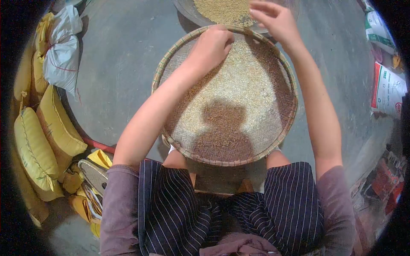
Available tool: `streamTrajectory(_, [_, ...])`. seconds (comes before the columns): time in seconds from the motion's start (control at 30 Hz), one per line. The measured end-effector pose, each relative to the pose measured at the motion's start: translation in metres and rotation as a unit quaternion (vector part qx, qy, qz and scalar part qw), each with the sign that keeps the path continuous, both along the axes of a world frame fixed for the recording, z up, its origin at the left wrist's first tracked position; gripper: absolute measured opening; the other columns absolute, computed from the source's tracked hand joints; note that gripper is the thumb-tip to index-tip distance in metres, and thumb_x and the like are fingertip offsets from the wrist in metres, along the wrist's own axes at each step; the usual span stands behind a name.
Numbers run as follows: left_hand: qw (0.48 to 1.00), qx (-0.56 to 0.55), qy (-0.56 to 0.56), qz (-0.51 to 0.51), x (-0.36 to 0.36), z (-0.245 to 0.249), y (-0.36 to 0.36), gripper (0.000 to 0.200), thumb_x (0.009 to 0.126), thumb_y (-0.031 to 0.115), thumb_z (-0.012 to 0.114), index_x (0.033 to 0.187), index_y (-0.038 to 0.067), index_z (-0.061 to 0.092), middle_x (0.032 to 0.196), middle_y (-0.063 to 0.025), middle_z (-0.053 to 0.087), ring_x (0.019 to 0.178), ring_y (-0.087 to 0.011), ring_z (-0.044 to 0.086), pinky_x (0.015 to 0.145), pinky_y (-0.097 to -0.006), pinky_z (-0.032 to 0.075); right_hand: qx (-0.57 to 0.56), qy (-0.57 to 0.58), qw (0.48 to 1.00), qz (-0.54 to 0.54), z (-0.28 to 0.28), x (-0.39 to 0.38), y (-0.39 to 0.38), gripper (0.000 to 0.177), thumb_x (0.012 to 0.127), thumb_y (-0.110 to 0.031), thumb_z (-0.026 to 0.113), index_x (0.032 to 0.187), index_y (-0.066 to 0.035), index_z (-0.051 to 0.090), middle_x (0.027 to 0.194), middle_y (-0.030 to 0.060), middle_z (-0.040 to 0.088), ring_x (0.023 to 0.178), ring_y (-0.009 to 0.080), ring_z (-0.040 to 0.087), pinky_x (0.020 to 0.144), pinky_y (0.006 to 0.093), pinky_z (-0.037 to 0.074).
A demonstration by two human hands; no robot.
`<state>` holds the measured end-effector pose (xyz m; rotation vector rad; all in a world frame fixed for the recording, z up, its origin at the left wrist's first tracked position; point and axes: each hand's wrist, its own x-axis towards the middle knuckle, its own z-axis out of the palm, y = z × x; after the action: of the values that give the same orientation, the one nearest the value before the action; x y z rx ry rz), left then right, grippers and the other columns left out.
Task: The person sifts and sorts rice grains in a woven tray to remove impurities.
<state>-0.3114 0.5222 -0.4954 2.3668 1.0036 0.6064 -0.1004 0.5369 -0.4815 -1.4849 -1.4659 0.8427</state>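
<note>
A round woven winnowing basket [294,85] with a bound rim rests across my knees, with pale grain [252,72] spread thinly over its weave. My left hand [212,48] is over the far side of the basket near the rim, its fingers curled closed; whatever they may hold is hidden. Beyond that rim, my right hand [277,23] hovers at the edge of a wide metal basin [183,10], thumb and fingers apart. A heap of yellowish grain [224,10] lies in the basin, cut off by the top of the view.
Filled yellow sacks [36,147] and a tied white bag [63,51] line the left side on the grey floor [124,38]. To the right stands a printed white and red sack [388,89]. A dark shadow falls across the basket.
</note>
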Motion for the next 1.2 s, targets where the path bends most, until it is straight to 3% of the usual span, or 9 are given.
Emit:
streamTrajectory(0.13, [0.996,-0.023,0.059,-0.064,0.0,0.003,0.007,0.017,0.074,0.005,0.068,0.09,-0.001,0.067,0.086,-0.0174,0.062,0.088,-0.0355,0.06,0.081,-0.0419,0.049,-0.1,0.013,0.994,-0.028,0.006,0.004,-0.029,0.032,0.083,-0.025,0.071,0.107,-0.003,0.069,0.095,0.0068,0.071,0.084,0.0133,0.066,0.073,0.0263,0.052])
streamTrajectory(0.3, [0.996,-0.033,0.066,-0.043,-0.002,0.0,0.002,0.017,0.075,0.004,0.067,0.091,-0.001,0.067,0.086,-0.0184,0.064,0.087,-0.0347,0.061,0.08,-0.0418,0.049,-0.174,0.113,0.972,-0.114,0.012,0.009,-0.045,0.025,0.087,-0.016,0.066,0.107,-0.001,0.068,0.093,0.0075,0.07,0.083,0.013,0.066,0.072,0.0254,0.052])
streamTrajectory(0.37, [0.997,-0.023,0.051,-0.045,-0.004,0.001,0.003,0.017,0.074,0.004,0.067,0.091,-0.001,0.067,0.085,-0.0184,0.065,0.086,-0.0342,0.062,0.078,-0.0416,0.049,-0.168,0.121,0.973,-0.105,0.002,0.013,-0.046,0.025,0.086,-0.016,0.067,0.106,-0.001,0.068,0.093,0.0074,0.07,0.082,0.0129,0.066,0.073,0.0253,0.052])
streamTrajectory(0.43, [0.991,-0.075,0.107,-0.039,-0.004,0.011,0.004,0.017,0.074,0.004,0.068,0.09,-0.002,0.067,0.081,-0.0176,0.066,0.08,-0.0328,0.063,0.075,-0.0405,0.05,-0.161,0.128,0.974,-0.099,-0.002,0.015,-0.049,0.025,0.086,-0.016,0.067,0.106,-0.001,0.068,0.093,0.0072,0.07,0.082,0.0129,0.066,0.073,0.0252,0.052])
streamTrajectory(0.63, [0.996,-0.059,0.054,-0.027,-0.004,0.002,0.004,0.018,0.072,0.007,0.072,0.087,-0.001,0.067,0.076,-0.0174,0.065,0.074,-0.0324,0.063,0.071,-0.0409,0.05,-0.158,0.138,0.973,-0.096,-0.007,0.015,-0.05,0.023,0.086,-0.015,0.067,0.104,-0.001,0.069,0.092,0.0066,0.07,0.081,0.0123,0.066,0.073,0.025,0.052])
streamTrajectory(0.97, [0.999,-0.016,0.028,0.004,-0.002,-0.005,-0.004,0.012,0.077,0.009,0.068,0.085,0.0,0.067,0.083,-0.0181,0.064,0.083,-0.0352,0.061,0.075,-0.0421,0.048,-0.159,0.137,0.973,-0.095,-0.003,0.012,-0.05,0.023,0.086,-0.016,0.068,0.103,-0.001,0.069,0.09,0.0054,0.07,0.079,0.0101,0.065,0.072,0.0241,0.052])
streamTrajectory(1.2, [0.996,-0.008,0.088,-0.001,0.003,0.003,-0.008,0.011,0.081,0.007,0.062,0.088,0.0,0.066,0.09,-0.0182,0.063,0.087,-0.0365,0.061,0.078,-0.044,0.049,-0.147,0.103,0.98,-0.085,-0.003,0.013,-0.049,0.025,0.085,-0.018,0.068,0.102,0.0,0.069,0.087,0.0056,0.07,0.077,0.0106,0.064,0.073,0.0255,0.052])
